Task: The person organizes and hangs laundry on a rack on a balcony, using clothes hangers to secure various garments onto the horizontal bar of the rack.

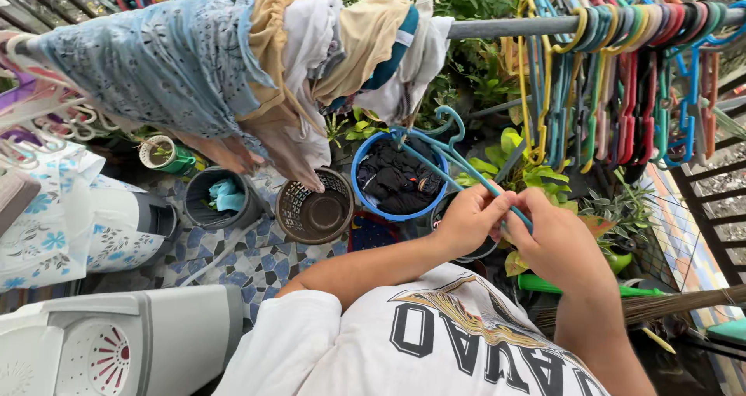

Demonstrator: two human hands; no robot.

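Together, both hands [513, 225] gripping blue hanger [447, 149], bucket rim [357, 159] below

Floor [264, 260]: blue and white mosaic tiles.
Middle: brown perforated basket [315, 207], grey bucket [216, 198] just beside it.
Farther along: blue tub [398, 177] of dark clothes.

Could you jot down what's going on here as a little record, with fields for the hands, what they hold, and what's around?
Left hand: left hand grips the blue hanger by its bar
Right hand: right hand grips the same hanger, close beside the left
Rail: metal rail overhead, clothes draped at one end, coloured hangers bunched at the other
Below: blue bucket of dark laundry, empty brown basket, grey bin with a teal cloth
Floor: mosaic tiles
Plants: potted greenery under the hangers
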